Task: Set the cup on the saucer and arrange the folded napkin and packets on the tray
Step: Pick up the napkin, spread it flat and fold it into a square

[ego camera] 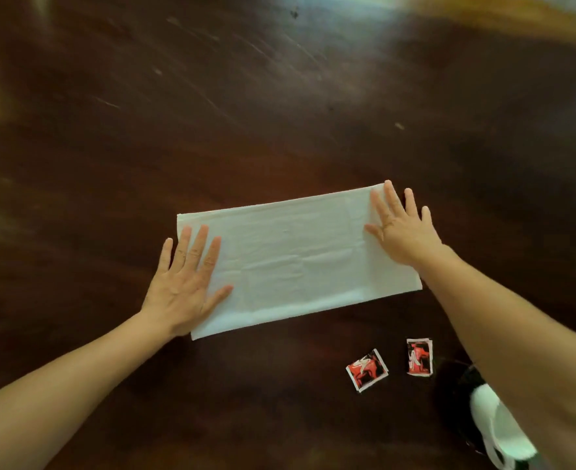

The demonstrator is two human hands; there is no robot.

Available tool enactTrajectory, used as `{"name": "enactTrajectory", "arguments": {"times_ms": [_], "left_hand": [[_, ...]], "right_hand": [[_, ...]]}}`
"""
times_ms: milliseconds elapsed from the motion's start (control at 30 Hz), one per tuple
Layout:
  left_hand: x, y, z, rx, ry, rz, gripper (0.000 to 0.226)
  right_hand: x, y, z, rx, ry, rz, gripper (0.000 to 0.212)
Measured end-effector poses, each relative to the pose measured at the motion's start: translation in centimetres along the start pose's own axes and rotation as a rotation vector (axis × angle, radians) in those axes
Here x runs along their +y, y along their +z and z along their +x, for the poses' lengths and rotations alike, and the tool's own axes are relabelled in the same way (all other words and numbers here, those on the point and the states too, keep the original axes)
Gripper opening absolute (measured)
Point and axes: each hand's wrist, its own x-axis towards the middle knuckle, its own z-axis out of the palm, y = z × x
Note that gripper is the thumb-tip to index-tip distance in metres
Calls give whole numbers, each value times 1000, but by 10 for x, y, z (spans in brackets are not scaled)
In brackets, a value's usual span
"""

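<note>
A white napkin [296, 259] lies flat on the dark wooden table as a long rectangle. My left hand [186, 283] rests palm down on its left end, fingers spread. My right hand [400, 228] presses flat on its right end, fingers apart. Two red, black and white packets lie nearer to me, one [367, 370] to the left of the other [419, 357]. A white cup [493, 425] shows at the lower right, partly hidden by my right forearm, on something dark and round [462, 385] that may be the saucer.
The dark wooden table [245, 113] stretches far ahead and to the left. A blurred orange-brown shape [523, 18] crosses the top right corner. No tray can be made out.
</note>
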Motion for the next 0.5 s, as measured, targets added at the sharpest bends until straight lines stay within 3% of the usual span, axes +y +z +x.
{"name": "enactTrajectory", "arguments": {"times_ms": [233, 333, 500], "left_hand": [[0, 15, -65, -66, 202, 96, 95], [0, 15, -70, -67, 222, 94, 95], [3, 10, -69, -173, 166, 127, 101]], "right_hand": [[-25, -5, -37, 67, 435, 347, 98], [-19, 9, -52, 110, 583, 368, 97], [-10, 11, -62, 94, 633, 546, 88]]}}
